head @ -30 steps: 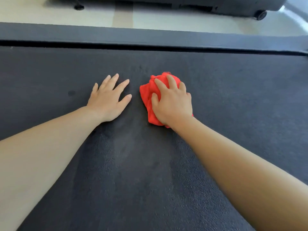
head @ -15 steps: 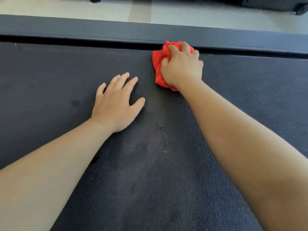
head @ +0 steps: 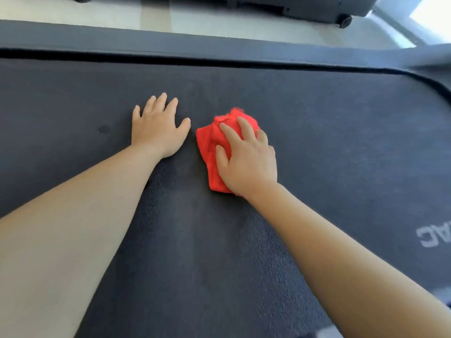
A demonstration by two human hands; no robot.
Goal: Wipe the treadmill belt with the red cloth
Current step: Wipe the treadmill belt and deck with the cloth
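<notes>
Gripping nothing, the left hand (head: 157, 131) lies flat and spread on the treadmill belt (head: 341, 132); the right hand (head: 246, 159) presses the bunched red cloth (head: 214, 142), fingers curled over it.

Left to right: the bare palm braces beside a small dark spot (head: 104, 129), the cloth sits just beside it mid-belt, and white lettering (head: 434, 236) shows at the right edge. Wiping looks to be mid-course; a faintly streaked lane between the forearms suggests a cleaned strip, with the left and right stretches likely still to do. Half a second ago the cloth was up against the far side rail (head: 219, 48); it has since been pulled back toward the person, level with the left hand.
</notes>
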